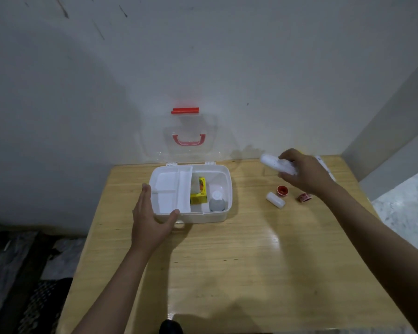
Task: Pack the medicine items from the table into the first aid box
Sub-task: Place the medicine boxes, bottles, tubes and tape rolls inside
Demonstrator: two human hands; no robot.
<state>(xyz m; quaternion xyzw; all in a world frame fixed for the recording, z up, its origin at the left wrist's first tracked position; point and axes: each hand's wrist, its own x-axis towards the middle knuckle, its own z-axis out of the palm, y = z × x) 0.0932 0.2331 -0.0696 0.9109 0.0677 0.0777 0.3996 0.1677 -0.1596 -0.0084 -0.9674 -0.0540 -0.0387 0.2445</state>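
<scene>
The white first aid box (229, 189) stands open on the wooden table (227, 261), its clear lid (188, 141) with red handle leaning against the wall. Inside lie a white divided tray, a yellow carton (199, 195) and a grey bottle with a white cap (217, 201). My left hand (150, 218) grips the box's front left corner. My right hand (304, 172) holds a white bottle (275, 163) in the air, right of the box. On the table under it lie a small white bottle (275, 200), a red-capped round item (282, 190) and a small red item (305, 197).
A white flat item (326, 167) lies at the table's far right, partly behind my right hand. The wall stands directly behind the table. Dark floor mats lie to the left, pale marbled floor to the right.
</scene>
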